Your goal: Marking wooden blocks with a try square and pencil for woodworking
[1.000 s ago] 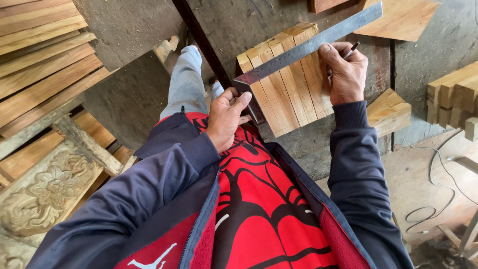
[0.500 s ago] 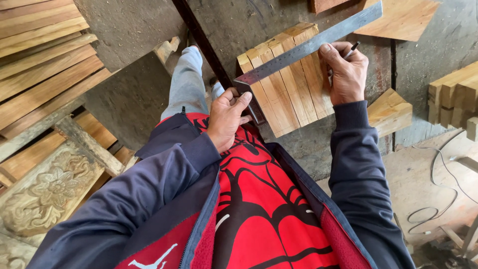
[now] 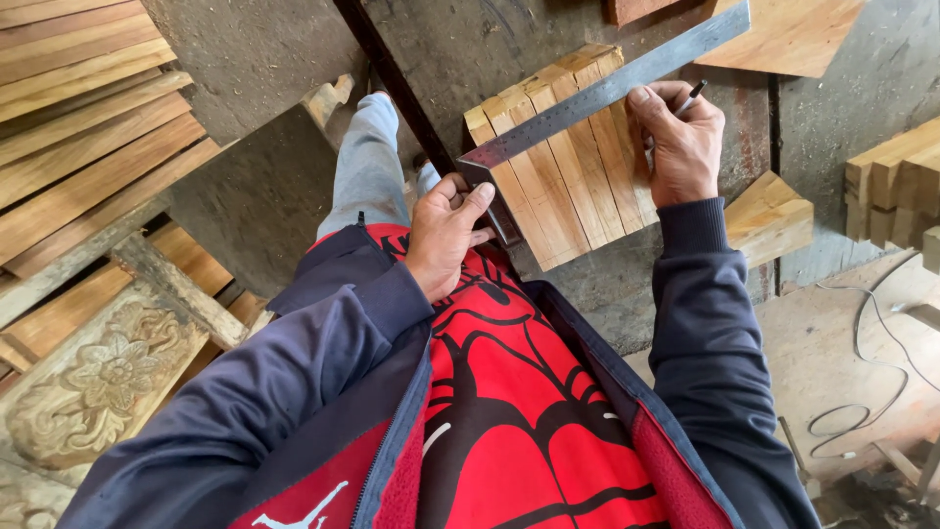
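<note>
A metal try square (image 3: pixel 587 98) lies diagonally across a row of several pale wooden slats (image 3: pixel 568 181) set side by side on a grey bench. My left hand (image 3: pixel 446 235) grips the square's dark stock at the near left corner of the slats. My right hand (image 3: pixel 681 142) rests on the slats just under the steel blade and holds a pencil (image 3: pixel 690 98), its tip against the blade's edge. Dark blue sleeves and a red printed top fill the lower frame.
Stacked wooden planks (image 3: pixel 88 127) lie at the left, with a carved floral panel (image 3: pixel 93 387) below them. More wood blocks (image 3: pixel 896 186) sit at the right, a small wedge block (image 3: pixel 769 220) beside my right wrist, and a cable (image 3: pixel 871 382) on the floor.
</note>
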